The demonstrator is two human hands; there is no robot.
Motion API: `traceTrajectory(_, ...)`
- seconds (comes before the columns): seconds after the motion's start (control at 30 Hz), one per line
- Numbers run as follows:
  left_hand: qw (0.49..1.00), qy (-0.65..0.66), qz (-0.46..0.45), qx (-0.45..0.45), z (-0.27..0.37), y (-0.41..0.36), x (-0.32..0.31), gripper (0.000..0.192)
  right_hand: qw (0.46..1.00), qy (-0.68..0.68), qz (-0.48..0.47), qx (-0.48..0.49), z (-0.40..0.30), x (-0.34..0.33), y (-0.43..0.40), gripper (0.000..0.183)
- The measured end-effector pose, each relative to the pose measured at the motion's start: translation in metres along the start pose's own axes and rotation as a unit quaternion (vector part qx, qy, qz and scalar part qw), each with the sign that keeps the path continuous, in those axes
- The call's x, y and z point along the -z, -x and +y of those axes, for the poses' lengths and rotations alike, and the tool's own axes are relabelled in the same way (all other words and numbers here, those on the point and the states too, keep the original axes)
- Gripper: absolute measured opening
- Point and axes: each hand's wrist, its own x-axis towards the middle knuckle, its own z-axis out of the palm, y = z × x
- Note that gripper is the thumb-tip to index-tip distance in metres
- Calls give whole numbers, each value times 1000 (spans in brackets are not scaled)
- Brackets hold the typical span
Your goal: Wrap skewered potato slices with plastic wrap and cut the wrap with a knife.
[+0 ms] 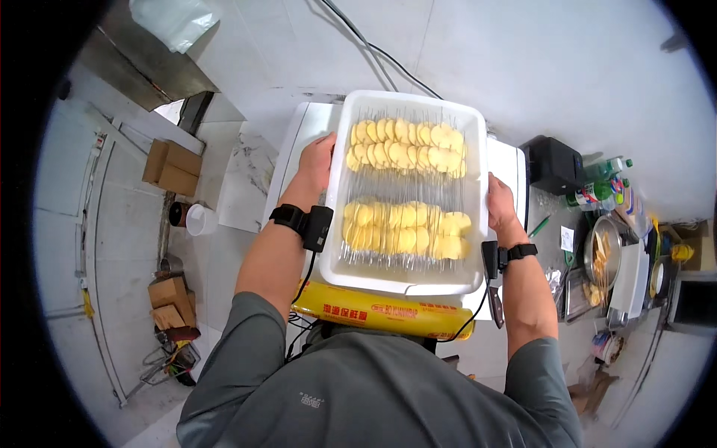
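Note:
A white plastic tub (334, 168) is between my hands, above a white surface. My left hand (317, 161) grips its left side and my right hand (500, 201) grips its right side; the fingertips of both are hidden by the rim. Inside lie many thin metal skewers (406, 187) threaded with sliced potato, one group of potato slices (400, 147) in the upper part and another in the lower part. Just below the tub, close to my body, lies a yellow roll of cling film (386, 313) bearing red writing.
A knife (496, 307) lies right of the tub. Farther right are a black box-shaped device (554, 164), green bottles (594, 192), a green pen (539, 225), a steel bowl (596, 246) with skewers and a metal tray (576, 297). Cardboard boxes (173, 167) stand at left.

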Motion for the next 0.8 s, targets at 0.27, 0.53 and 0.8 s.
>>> traceTrajectory(0.27, 991, -128, 40, -29, 2, -20, 6, 28, 999, -8, -26, -27, 0, 8, -8, 38)
traceTrajectory(0.53, 987, -142, 23, -64, 21, -58, -4, 31, 979, 158, 89, 97, -34, -9, -25, 43)
traceTrajectory(0.8, 849, -463, 178, -179, 19, -49, -29, 39, 924, 320, 41, 203, -31, -39, -53, 59)
